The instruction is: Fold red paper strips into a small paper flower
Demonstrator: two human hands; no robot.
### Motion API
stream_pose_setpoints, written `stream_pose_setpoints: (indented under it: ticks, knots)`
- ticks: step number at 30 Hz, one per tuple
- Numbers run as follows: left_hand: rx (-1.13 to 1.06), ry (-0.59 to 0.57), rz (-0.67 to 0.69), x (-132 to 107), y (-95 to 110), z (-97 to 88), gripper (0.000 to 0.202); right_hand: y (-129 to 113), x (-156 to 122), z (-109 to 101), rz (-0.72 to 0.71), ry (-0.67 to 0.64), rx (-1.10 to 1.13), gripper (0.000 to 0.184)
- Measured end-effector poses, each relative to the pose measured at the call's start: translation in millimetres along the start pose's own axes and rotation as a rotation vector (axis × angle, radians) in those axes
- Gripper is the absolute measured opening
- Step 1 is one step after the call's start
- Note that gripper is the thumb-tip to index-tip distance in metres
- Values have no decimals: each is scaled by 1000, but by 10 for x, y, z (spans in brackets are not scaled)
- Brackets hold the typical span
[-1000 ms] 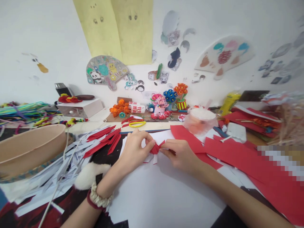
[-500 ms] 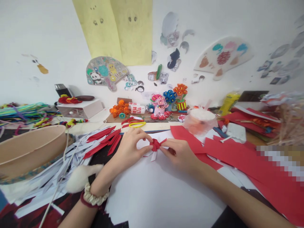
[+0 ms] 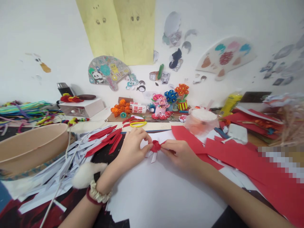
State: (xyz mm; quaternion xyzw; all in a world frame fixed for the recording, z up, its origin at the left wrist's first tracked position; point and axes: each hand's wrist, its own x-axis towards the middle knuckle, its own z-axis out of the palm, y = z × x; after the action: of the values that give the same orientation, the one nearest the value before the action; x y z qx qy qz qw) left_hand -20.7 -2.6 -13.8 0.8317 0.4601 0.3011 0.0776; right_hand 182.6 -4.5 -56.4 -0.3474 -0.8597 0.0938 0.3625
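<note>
A small folded red paper piece [image 3: 155,146] with white ends hanging below it sits between my two hands, just above a white sheet [image 3: 163,193]. My left hand [image 3: 133,148] pinches its left side with fingers curled. My right hand [image 3: 179,153] pinches its right side, thumb and fingers pressed together. A cream scrunchie and a red band circle my left wrist [image 3: 98,194]. Loose red paper strips [image 3: 106,139] lie just left of my left hand.
A tan bowl [image 3: 30,145] stands at the left over a heap of white paper strips [image 3: 59,171]. Red paper sheets [image 3: 239,158] spread to the right. A clear lidded cup [image 3: 200,122], yellow-handled scissors [image 3: 136,123], a glue bottle [image 3: 139,109] and paper flowers [image 3: 171,98] stand behind.
Both hands have kept pinching the red piece and shifted slightly; the piece now looks tighter and more bunched, and its red tail at the right is shorter.
</note>
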Motion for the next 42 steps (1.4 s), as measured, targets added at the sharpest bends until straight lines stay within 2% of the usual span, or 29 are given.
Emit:
stream_pose_setpoints:
  ticks: [10, 15, 22, 27, 42]
  knots:
    - [-85, 53, 25, 11, 61, 7, 14, -13, -14, 43, 14, 40, 23, 19]
    - [-71, 50, 31, -8, 109, 36, 10, -15, -11, 65, 24, 48, 24, 18]
    - [-126, 44, -20, 2, 155, 25, 13, -5, 7, 56, -37, 36, 57, 31]
    - [-126, 12, -41, 6, 148, -3, 12, 23, 33, 39, -72, 36, 65, 33]
    - [-118, 43, -37, 5, 82, -17, 10, 66, 22, 24, -73, 17, 70, 25]
